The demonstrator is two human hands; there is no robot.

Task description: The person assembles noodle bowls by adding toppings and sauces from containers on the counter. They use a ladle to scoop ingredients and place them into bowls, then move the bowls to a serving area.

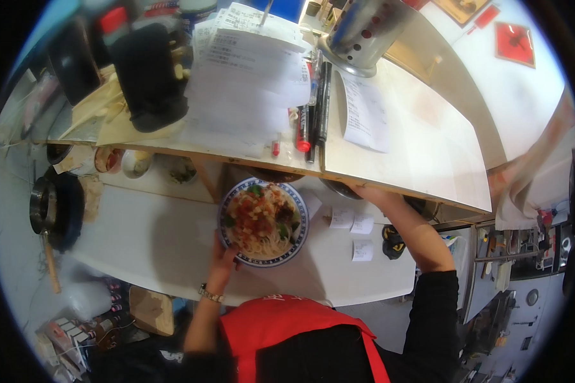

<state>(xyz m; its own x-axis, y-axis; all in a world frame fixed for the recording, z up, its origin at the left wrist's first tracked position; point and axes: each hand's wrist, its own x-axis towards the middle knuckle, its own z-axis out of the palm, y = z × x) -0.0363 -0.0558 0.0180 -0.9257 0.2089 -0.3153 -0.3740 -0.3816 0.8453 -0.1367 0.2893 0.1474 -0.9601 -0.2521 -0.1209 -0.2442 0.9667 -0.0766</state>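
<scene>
A blue-and-white patterned bowl [304, 234] sits before me on the white table. It holds noodles [263, 243] topped with diced red pieces [249, 222], green leaves and a dark sauce. My left hand [224, 256] grips the bowl's lower left side, fingers at the rim, with a metal watch on the wrist. Under the raised shelf reaches my right hand [362, 190], beside the rim of a metal bowl [342, 188]. The shelf edge hides its fingers, so whatever it holds is unseen. Another container [275, 175] with dark contents shows partly behind the noodle bowl.
Across the front runs a raised shelf [412, 139] with printed slips [249, 91], marker pens [324, 103], a black phone-like object [148, 79] and a perforated metal holder [364, 40]. Small bowls [136, 163] stand beneath it. Paper slips [362, 223] and a black-and-yellow object [393, 242] lie right; a pan [43, 203] is left.
</scene>
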